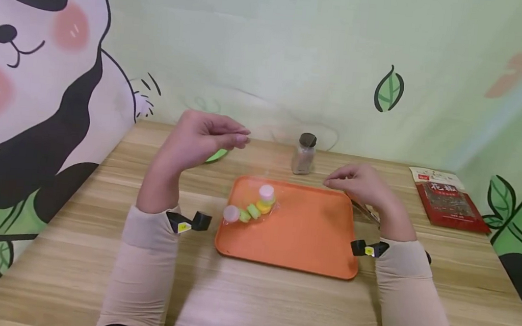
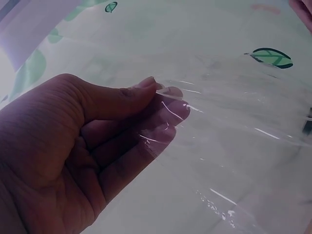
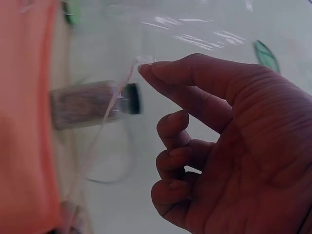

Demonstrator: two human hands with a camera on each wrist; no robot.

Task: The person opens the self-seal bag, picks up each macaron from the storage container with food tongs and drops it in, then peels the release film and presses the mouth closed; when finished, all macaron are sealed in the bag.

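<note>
Clear plastic film (image 2: pixel 229 126) stretches between my two hands above the far side of the tray, barely visible in the head view. My left hand (image 1: pixel 198 140) pinches one side of it between thumb and fingers. At its other side, my right hand (image 1: pixel 360 186) pinches a thin edge between thumb and index finger, the other fingers curled in the right wrist view. Below lies an orange tray (image 1: pixel 306 228). On its left part sit small green pieces (image 1: pixel 250 212), a yellow piece (image 1: pixel 263 206) and pale pink round pieces (image 1: pixel 266 193).
A glass jar (image 1: pixel 304 158) with a dark lid stands behind the tray. A red packet (image 1: pixel 451 201) lies at the right. Partly hidden behind my left hand is a green thing (image 1: pixel 217 155). Something metallic (image 1: pixel 366 212) lies beside the tray, under my right hand.
</note>
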